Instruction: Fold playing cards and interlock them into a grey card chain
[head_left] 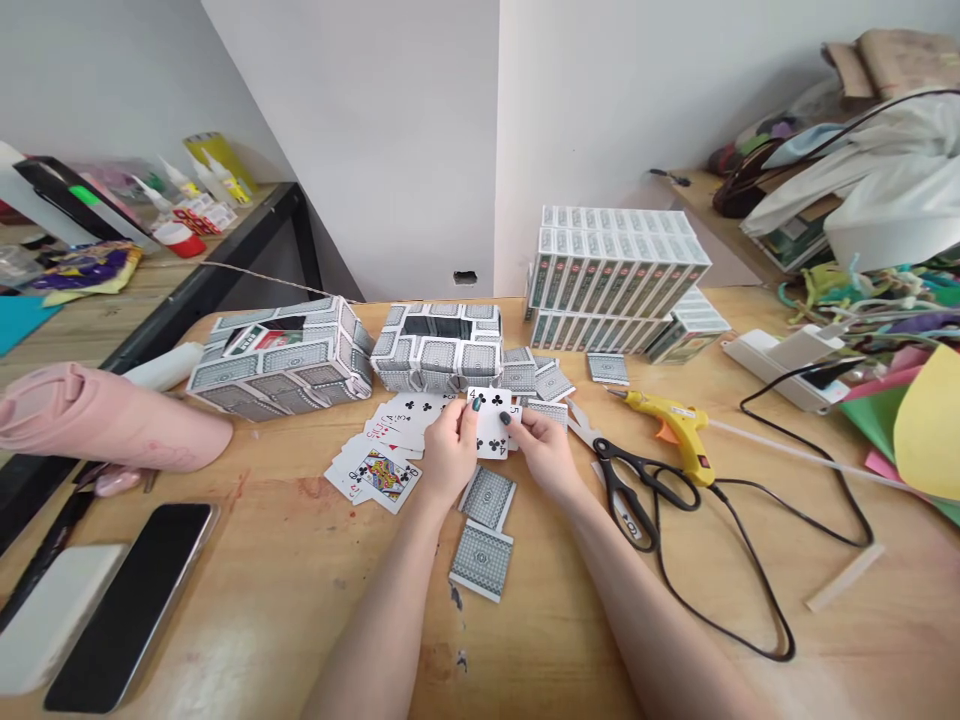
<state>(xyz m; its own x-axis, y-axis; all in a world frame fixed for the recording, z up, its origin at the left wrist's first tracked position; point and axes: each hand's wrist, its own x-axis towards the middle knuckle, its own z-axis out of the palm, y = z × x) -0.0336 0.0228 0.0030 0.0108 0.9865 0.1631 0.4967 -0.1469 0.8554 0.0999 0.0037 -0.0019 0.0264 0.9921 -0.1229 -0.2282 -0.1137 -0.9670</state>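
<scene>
My left hand (pixel 451 448) pinches the left edge of a four-of-clubs playing card (pixel 493 425), held face up over the table. At its right side my right hand (pixel 546 445) is closed on another playing card marked 5 (pixel 516 412), partly behind the four. Face-up loose cards (pixel 386 475), a queen among them, spread left of my left hand. Two folded, grey-backed card pieces (pixel 482 558) lie below my hands. Several more grey-backed pieces (pixel 551 382) sit behind my right hand. Just beyond stands a box built from folded cards (pixel 437 350), with an opening in its top.
Black scissors (pixel 634 475) and a yellow glue gun (pixel 679 430) with a looping cord lie right. Stacked card packs (pixel 615 275) stand at the back. A longer card-covered box (pixel 281 355), a pink roll (pixel 112 415) and a phone (pixel 135 605) are left. A white power strip (pixel 787 365) sits far right.
</scene>
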